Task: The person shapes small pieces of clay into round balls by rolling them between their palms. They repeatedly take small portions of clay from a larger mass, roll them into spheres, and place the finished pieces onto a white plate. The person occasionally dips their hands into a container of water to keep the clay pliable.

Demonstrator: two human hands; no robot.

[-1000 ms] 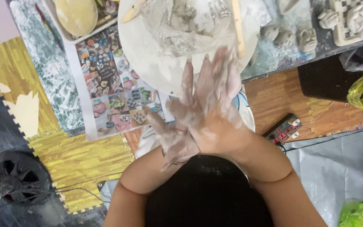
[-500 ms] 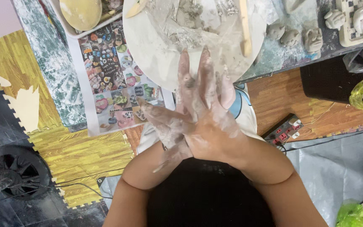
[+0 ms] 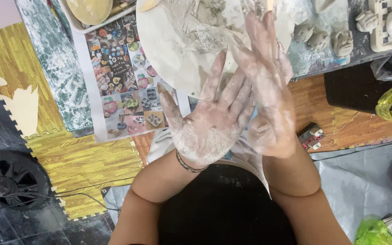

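Now your left hand (image 3: pixel 209 129) is flat, palm up, its fingers (image 3: pixel 216 77) spread apart and covered with pale clay dust. Your right hand (image 3: pixel 268 100) stands just beside it, fingers together, holding nothing. Both hang before the round white board (image 3: pixel 169 50) on the surface.

Both hands are caked in a pale grey-white film of drying clay. On the left hand (image 3: pixel 212 124) it lies thick and powdery over the palm and fingers, with darker specks across the middle. The right hand (image 3: pixel 268 97) is smeared the same way, the coating patchy along its fingers and edge. A thin silver-coloured bracelet (image 3: pixel 188 165) circles the left wrist. Both forearms are bare, with no sleeves reaching them. A black garment (image 3: pixel 223 204) covers the body near the camera.
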